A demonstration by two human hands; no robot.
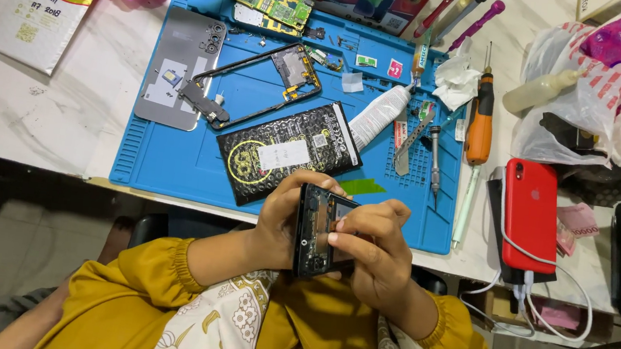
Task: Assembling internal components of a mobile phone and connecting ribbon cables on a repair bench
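Observation:
An opened black phone body [317, 230] is held upright in front of my chest, its inner side facing the camera. My left hand [282, 222] grips its left edge, fingers wrapped behind it. My right hand [373, 244] holds the right edge, with the thumb pressed on the phone's inside. Just beyond the hands, on the blue work mat [172, 159], lies a black battery [288, 151] with a white label. A black phone frame [258, 87] and a grey back cover [181, 66] lie farther left on the mat.
A green circuit board [273, 8], a white glue tube [378, 115] and small tools lie on the mat. An orange screwdriver [481, 116] and a red phone [530, 213] with a white cable sit right. Plastic bags [592, 97] crowd the far right. A white package [50, 0] lies left.

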